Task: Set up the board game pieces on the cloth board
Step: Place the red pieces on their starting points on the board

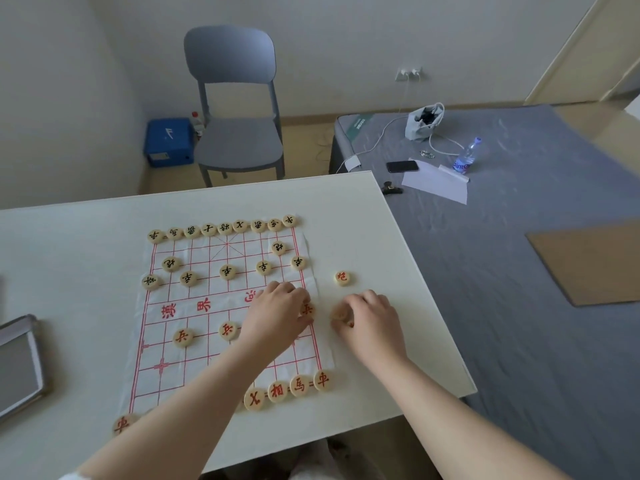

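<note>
A white cloth board (194, 368) with red grid lines lies on the white table (69, 237). Black-lettered wooden discs (227, 271) fill its far rows. Red-lettered discs sit on the near side: two soldiers (182, 337) and a row at the near edge (299, 385). My left hand (277, 318) rests over the board's right side, fingers curled on a red soldier disc (307, 309). My right hand (372, 323) is just off the board's right edge, gripping a disc (340, 312) whose face is blurred. One red cannon disc (342, 277) lies loose on the table beyond it.
A grey tablet or case (19, 365) lies at the table's left edge. A grey chair (235, 109) stands behind the table, a blue box (168, 142) beside it. To the right is a grey bed with a phone (401, 166), bottle (465, 157), pouch (423, 121) and cardboard (588, 265).
</note>
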The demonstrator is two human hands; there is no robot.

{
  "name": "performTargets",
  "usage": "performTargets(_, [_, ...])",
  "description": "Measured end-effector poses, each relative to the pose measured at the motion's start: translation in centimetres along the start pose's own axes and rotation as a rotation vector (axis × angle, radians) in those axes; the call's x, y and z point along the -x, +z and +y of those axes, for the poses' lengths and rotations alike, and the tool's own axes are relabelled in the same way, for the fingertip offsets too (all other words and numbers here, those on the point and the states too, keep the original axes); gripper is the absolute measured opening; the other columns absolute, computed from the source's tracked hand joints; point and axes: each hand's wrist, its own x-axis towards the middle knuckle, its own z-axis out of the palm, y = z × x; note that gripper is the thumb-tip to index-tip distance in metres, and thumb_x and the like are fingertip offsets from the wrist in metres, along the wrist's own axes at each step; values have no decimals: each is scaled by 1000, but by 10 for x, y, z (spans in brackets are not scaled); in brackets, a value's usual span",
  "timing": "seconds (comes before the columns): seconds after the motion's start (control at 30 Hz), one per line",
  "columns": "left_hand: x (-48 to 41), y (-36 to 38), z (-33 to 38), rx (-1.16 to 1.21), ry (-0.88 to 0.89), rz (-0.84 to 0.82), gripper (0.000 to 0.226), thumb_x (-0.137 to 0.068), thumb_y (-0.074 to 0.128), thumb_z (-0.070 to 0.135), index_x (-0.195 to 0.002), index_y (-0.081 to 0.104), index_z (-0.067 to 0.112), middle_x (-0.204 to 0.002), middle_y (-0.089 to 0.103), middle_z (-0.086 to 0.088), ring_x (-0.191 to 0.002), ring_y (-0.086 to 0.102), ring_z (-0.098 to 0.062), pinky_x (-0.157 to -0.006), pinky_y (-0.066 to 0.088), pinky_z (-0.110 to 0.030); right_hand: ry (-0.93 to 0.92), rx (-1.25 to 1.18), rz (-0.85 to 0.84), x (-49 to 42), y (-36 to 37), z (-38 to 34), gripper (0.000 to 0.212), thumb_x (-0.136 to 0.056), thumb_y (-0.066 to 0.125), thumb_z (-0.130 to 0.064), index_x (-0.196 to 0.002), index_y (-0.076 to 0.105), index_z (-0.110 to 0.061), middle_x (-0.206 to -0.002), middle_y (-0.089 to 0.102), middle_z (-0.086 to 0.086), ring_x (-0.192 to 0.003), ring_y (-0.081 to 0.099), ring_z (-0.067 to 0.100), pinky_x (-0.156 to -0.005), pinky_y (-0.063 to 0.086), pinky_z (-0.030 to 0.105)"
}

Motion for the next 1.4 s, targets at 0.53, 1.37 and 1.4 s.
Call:
performTargets(0.53, [57, -43, -93, 126, -186, 189, 29, -87, 59, 29, -114, 60, 18, -116, 59, 1, -114, 45, -20, -91, 36, -28, -202, -193, 74, -9, 5, -49, 28, -84, 62, -32, -108, 66, -19, -109, 60, -2, -111, 48, 19, -92, 33, 24])
performTargets(1.37, [111, -44, -183, 48, -190, 19, 39, -86, 59, 40, -123, 54, 30, -125, 53, 8, -114, 42, -14, -91, 38, -24, -250, -211, 25, 0, 43, -130, 31, -84, 62, -31, -113, 62, -19, -115, 57, -6, -112, 44, 12, -92, 28, 16])
performTargets(1.4, [111, -44, -182, 70, -199, 15, 42, -84, 61, 41, -124, 54, 31, -125, 52, 8, -114, 42, -14, -91, 38, -24, -246, -210, 24, 0, 43, -128, 31, -84, 63, -31, -112, 62, -19, -115, 57, -5, -112, 44, 12, -93, 28, 17])
